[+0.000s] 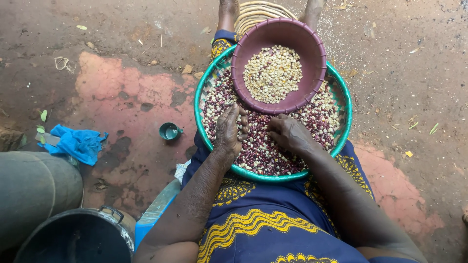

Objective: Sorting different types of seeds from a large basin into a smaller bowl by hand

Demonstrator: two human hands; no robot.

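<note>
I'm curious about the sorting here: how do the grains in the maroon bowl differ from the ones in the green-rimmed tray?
The grains in the maroon bowl are pale cream and all alike; the grains in the green-rimmed tray are mostly dark red mixed with pale ones. The bowl's heap is small, while the tray's spreads wide. The left hand and right hand rest on the tray's grains only. Both look like similar small kernels.

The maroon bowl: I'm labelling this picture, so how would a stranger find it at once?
Start at the green-rimmed tray of mixed beans on the person's lap. The maroon bowl sits inside its far half, beyond both hands. It alone holds only pale kernels.
</note>
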